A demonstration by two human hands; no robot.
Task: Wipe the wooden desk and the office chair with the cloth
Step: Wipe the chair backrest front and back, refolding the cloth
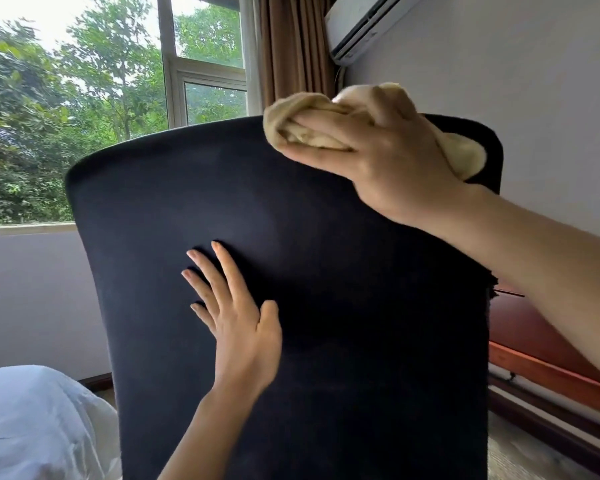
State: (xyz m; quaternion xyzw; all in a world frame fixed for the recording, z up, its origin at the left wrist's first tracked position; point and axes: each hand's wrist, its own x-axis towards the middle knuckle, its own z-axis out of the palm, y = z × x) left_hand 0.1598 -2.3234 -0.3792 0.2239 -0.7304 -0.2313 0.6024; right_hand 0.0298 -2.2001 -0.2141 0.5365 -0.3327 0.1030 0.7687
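The office chair's dark navy backrest fills the middle of the view, seen from close up. My right hand grips a bunched beige cloth and presses it on the backrest's upper right part, near the top edge. A fold of the cloth hangs out behind the hand. My left hand lies flat on the middle of the backrest with fingers spread. The wooden desk shows as a reddish-brown edge at the right, mostly hidden by my right arm and the chair.
A window with trees outside lies behind the chair, with a brown curtain beside it. An air conditioner hangs on the right wall. A white plastic-covered object sits at the lower left.
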